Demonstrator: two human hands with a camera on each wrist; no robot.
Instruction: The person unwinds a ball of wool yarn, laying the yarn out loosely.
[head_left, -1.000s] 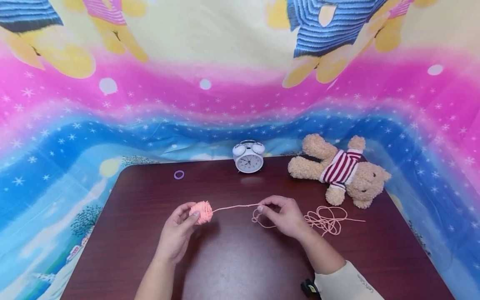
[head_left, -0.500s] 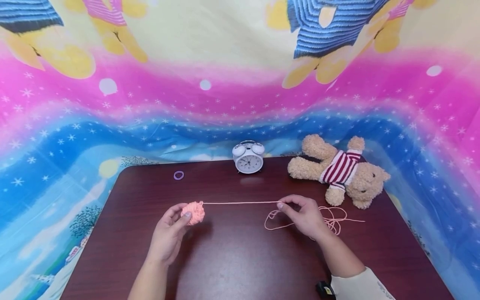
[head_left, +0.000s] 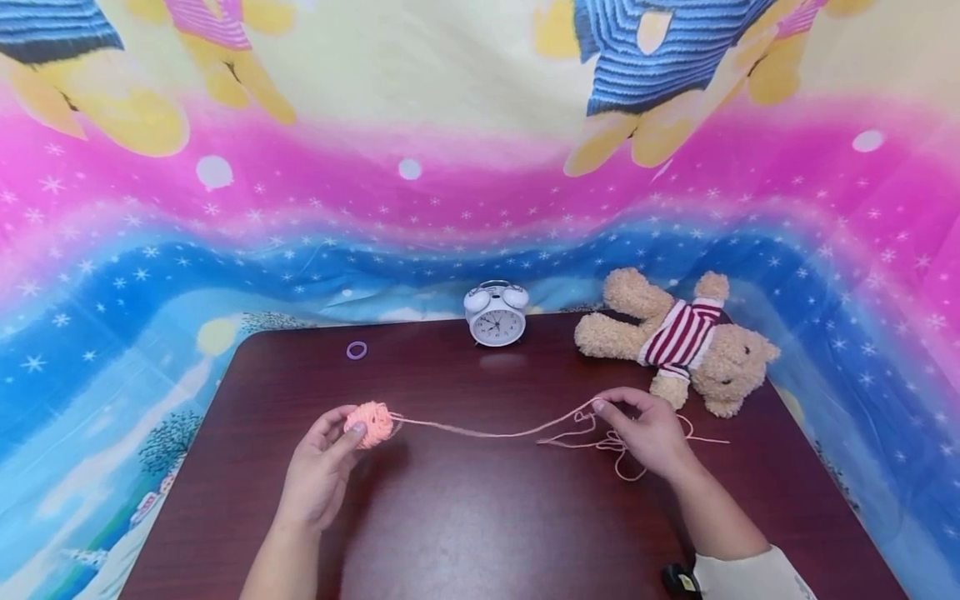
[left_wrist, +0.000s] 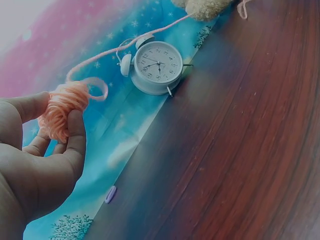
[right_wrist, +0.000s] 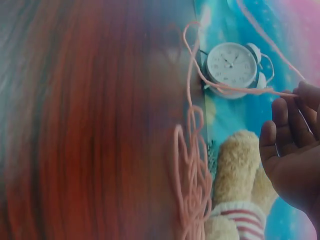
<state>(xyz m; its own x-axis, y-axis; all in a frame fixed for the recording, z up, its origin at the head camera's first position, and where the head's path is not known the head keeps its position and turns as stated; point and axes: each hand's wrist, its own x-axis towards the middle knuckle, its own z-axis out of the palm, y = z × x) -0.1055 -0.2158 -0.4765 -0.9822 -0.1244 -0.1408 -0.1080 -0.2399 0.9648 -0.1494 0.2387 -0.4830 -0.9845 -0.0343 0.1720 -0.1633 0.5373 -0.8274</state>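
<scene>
My left hand [head_left: 320, 475] holds a small ball of peach-pink yarn [head_left: 371, 424] between thumb and fingers, raised over the table. In the left wrist view a loose loop sticks out from the yarn ball [left_wrist: 65, 107] beside the strand's start. From the ball a strand [head_left: 480, 435] sags across to my right hand [head_left: 651, 433], whose thumb and forefinger pinch it. Beneath and beside the right hand, loose yarn [right_wrist: 192, 185] lies in tangled loops on the table, partly hidden by that hand in the head view.
A white twin-bell alarm clock [head_left: 497, 315] stands at the back edge of the dark red table [head_left: 450, 517]. A teddy bear [head_left: 682, 342] in a striped shirt lies at the back right. A purple ring [head_left: 356, 350] lies at the back left. Patterned cloth [head_left: 420, 225] hangs behind.
Both hands have moved apart, the ball leftward and the right hand rightward. The strand between them is longer; pulled straight half a second ago, it now sags. The loose loops have shifted.
</scene>
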